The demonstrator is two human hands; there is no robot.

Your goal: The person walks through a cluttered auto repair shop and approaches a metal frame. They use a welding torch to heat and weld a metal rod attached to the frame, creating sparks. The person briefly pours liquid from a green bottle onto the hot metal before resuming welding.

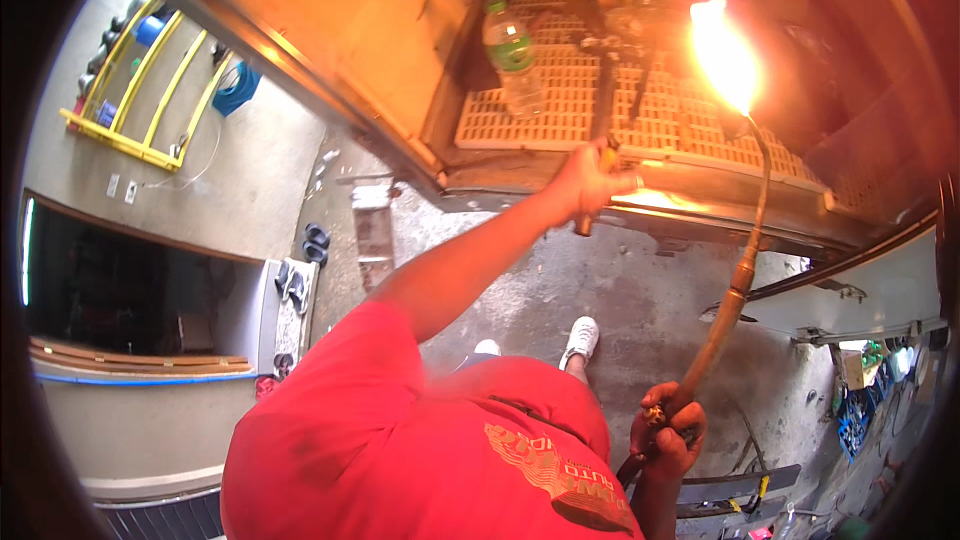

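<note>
My right hand (672, 432) is wrapped round the lower handle of a gas torch (735, 300), near its valve. The torch's thin bent tube points up and away, and a large bright flame (728, 55) burns at its tip. My left hand (597, 185), stretched out at the lip of the vehicle's opening, is closed round a dark rod-shaped tool (605, 105). The tool's lower end sticks out below the fist; its far end is lost among cluttered objects. A small yellow bit shows at my left fingers. Beyond that hand stands a clear plastic bottle (513, 58) with a green cap.
A cream slatted plastic mat (560, 90) lies inside the vehicle, by an orange-lit panel (350, 20). At the left are a yellow rack (140, 90) and shoes (316, 243) on the floor. A white open door (860, 290) and blue items (853, 420) are on the right.
</note>
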